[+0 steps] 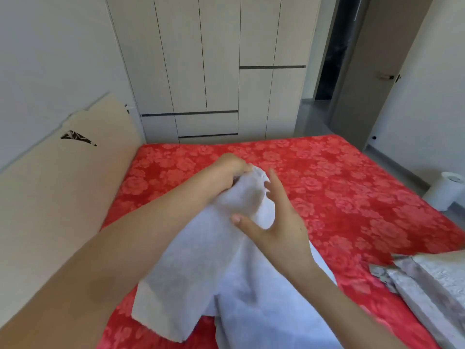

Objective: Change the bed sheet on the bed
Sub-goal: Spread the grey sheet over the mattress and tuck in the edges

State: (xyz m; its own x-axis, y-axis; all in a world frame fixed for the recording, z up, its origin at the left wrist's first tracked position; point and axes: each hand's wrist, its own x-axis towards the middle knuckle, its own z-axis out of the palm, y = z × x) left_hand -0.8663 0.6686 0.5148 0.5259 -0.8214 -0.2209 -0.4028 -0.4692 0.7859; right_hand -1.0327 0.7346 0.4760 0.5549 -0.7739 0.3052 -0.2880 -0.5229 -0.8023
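White cloth fills the middle of the view: a white sheet (226, 260) is lifted above the bed (352, 197) and hangs from its gathered top down toward the near edge, one loose flap falling to the left and the rest draping toward the person. The left hand (231, 170) has its fingers curled round the bunched top of the sheet and grips it at the highest point, with the forearm reaching in from the lower left. The right hand (276, 222) is spread wide, fingers apart and fairly straight and the thumb stuck out to the left; the thumb tip lies against the cloth just below the bunch, and the fingertips are at the edge of the fabric beside the left hand, closed round nothing. The mattress carries a red cover with a paler flower pattern, which shows on all sides of the sheet. A folded grey patterned fabric (432, 285) lies on the bed at the lower right, well apart from both hands. A cream headboard (63, 197) with a dark torn patch runs along the left side, pale wardrobe doors (214, 71) stand beyond the far edge of the bed, and a grey door (364, 71) stands open at the upper right
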